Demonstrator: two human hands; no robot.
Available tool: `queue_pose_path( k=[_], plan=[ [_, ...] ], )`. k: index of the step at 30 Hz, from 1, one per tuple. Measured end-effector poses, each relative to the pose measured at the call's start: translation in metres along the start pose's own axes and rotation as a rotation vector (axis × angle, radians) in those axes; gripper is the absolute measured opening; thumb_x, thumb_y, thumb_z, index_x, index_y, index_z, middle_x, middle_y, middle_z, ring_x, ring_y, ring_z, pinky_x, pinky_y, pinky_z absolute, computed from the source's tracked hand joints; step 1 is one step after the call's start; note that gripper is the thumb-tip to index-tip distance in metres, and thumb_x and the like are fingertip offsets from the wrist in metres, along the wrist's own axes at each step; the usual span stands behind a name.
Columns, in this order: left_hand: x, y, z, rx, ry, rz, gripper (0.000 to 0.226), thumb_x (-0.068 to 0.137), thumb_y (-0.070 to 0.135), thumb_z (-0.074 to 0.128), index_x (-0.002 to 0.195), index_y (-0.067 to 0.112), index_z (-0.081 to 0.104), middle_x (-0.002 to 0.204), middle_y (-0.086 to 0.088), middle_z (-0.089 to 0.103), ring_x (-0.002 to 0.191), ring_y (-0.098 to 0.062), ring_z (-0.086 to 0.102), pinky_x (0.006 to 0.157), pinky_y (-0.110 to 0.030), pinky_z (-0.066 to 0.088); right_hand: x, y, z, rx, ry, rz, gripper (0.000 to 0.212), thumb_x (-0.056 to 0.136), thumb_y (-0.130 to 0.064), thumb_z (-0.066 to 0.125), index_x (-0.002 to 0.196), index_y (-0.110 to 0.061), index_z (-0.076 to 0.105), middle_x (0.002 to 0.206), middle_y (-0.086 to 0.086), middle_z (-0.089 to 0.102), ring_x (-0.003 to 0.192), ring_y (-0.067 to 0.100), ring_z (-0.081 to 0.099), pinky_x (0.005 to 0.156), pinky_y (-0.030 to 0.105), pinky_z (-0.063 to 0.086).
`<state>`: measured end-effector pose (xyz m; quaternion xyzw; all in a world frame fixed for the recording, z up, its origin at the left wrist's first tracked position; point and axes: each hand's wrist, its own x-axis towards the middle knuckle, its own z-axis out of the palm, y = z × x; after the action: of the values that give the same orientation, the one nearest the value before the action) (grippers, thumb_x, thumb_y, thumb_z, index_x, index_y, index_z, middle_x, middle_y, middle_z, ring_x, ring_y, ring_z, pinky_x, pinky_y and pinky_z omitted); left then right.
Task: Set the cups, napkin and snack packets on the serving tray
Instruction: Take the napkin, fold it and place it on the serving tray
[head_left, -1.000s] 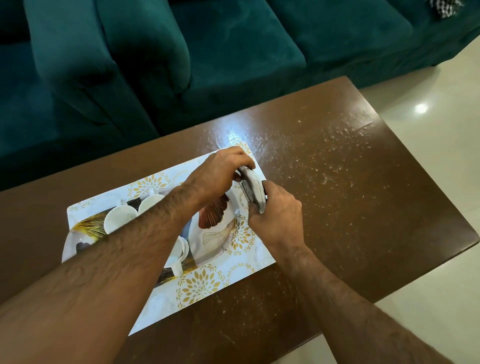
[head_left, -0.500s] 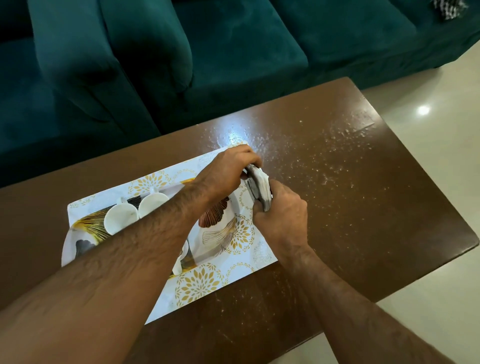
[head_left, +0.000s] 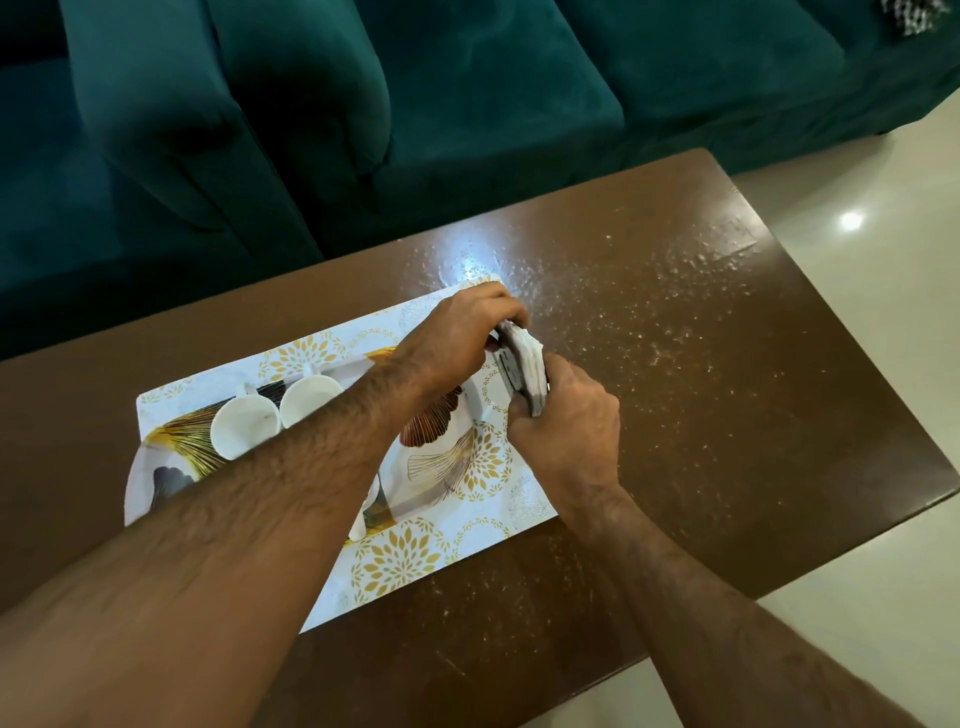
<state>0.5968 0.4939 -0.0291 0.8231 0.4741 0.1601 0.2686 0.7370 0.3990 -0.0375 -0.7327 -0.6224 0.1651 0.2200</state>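
Brown desk mid-frame: both hands, left hand (head_left: 462, 338) and right hand (head_left: 566, 431), keep their grip clamped on the folded napkin (head_left: 524, 369), barely shifted, held at the tray (head_left: 447, 467) right edge beside cups (head_left: 244, 426), not yet placed.

White cups (head_left: 244, 426) on a gold-leaf-patterned white tray (head_left: 441, 457); white mat (head_left: 400, 561) with gold flowers; brown desk (head_left: 701, 415); teal sofa (head_left: 415, 104).

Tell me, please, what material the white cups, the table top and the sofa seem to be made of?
White cups: probably glazed ceramic, being smooth, opaque and evenly white, though melamine is possible. Table top: dark brown wood or veneer under glossy varnish, since it mirrors the light, with pale specks. Sofa: teal velvet-like fabric, soft sheen on the folds.
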Motion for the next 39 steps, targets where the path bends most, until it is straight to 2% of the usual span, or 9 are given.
queue_pose_path(
  k=[9,11,14,17,21,24,27,32,39],
  plan=[
    [-0.006,-0.003,0.002,0.024,0.012,0.013,0.054,0.081,-0.023,0.063,0.119,0.013,0.071,0.117,-0.004,0.065,0.107,-0.020,0.063,0.082,-0.034,0.062,-0.001,-0.001,0.001,-0.009,-0.028,0.003,0.023,0.085,-0.024,0.069,0.104,-0.015,0.063,0.087,0.000,0.066,0.068,0.017,0.055,0.066,0.028,0.043],
    [-0.007,-0.004,0.002,0.048,0.018,0.018,0.051,0.083,-0.018,0.067,0.121,0.015,0.070,0.118,-0.003,0.066,0.109,-0.020,0.064,0.083,-0.038,0.061,-0.002,-0.002,0.001,-0.002,-0.049,0.007,0.025,0.086,-0.024,0.068,0.109,-0.015,0.062,0.089,0.000,0.066,0.072,0.018,0.059,0.069,0.030,0.048],
    [-0.011,-0.004,-0.001,0.071,0.021,0.036,0.044,0.086,-0.007,0.072,0.124,0.015,0.069,0.120,-0.002,0.069,0.112,-0.021,0.064,0.089,-0.042,0.058,-0.002,-0.003,0.000,-0.006,-0.058,0.022,0.021,0.087,-0.025,0.066,0.104,-0.016,0.060,0.086,-0.001,0.064,0.071,0.018,0.057,0.069,0.030,0.048],
    [-0.017,-0.003,-0.003,0.076,0.043,0.042,0.040,0.090,0.007,0.075,0.129,0.014,0.066,0.127,-0.004,0.070,0.118,-0.022,0.063,0.098,-0.038,0.055,-0.002,-0.006,-0.002,-0.029,-0.059,0.035,0.023,0.087,-0.028,0.066,0.104,-0.016,0.058,0.087,0.000,0.063,0.072,0.018,0.058,0.070,0.033,0.051],
    [-0.030,-0.005,-0.009,0.107,0.064,-0.005,0.051,0.094,0.017,0.073,0.143,0.011,0.057,0.144,-0.007,0.063,0.134,-0.025,0.058,0.112,-0.035,0.045,-0.005,-0.017,-0.006,-0.094,0.026,-0.009,0.051,0.084,-0.030,0.067,0.128,-0.007,0.056,0.111,0.010,0.065,0.100,0.027,0.062,0.088,0.041,0.055],
    [-0.040,-0.007,-0.016,0.186,0.051,-0.022,0.056,0.098,0.025,0.069,0.149,0.011,0.050,0.152,-0.007,0.056,0.142,-0.024,0.051,0.119,-0.036,0.037,-0.005,-0.029,-0.012,-0.160,0.188,-0.124,0.066,0.082,-0.031,0.065,0.137,0.002,0.052,0.129,0.019,0.060,0.125,0.037,0.054,0.108,0.047,0.047],
    [-0.062,-0.016,-0.032,0.305,0.106,-0.054,0.060,0.099,0.030,0.066,0.151,0.009,0.046,0.155,-0.009,0.052,0.145,-0.026,0.046,0.124,-0.040,0.028,-0.009,-0.060,-0.008,-0.163,0.244,-0.257,0.068,0.088,-0.036,0.063,0.143,0.003,0.050,0.142,0.021,0.056,0.138,0.039,0.048,0.117,0.050,0.039],
    [-0.118,-0.042,-0.072,0.420,0.262,-0.199,0.057,0.106,0.029,0.050,0.157,0.008,0.035,0.162,-0.009,0.040,0.154,-0.027,0.032,0.129,-0.048,0.017,-0.022,-0.118,0.014,-0.255,0.081,-0.415,0.069,0.097,-0.040,0.049,0.152,0.000,0.039,0.158,0.021,0.041,0.150,0.038,0.034,0.125,0.049,0.028],
    [-0.240,-0.087,-0.129,0.479,0.318,-0.434,0.066,0.105,0.037,0.040,0.162,0.008,0.022,0.169,-0.010,0.027,0.159,-0.025,0.021,0.131,-0.052,0.009,-0.059,-0.198,0.061,-0.360,-0.067,-0.586,0.078,0.097,-0.042,0.048,0.157,0.003,0.028,0.164,0.025,0.029,0.154,0.041,0.025,0.126,0.052,0.025]
  ],
)
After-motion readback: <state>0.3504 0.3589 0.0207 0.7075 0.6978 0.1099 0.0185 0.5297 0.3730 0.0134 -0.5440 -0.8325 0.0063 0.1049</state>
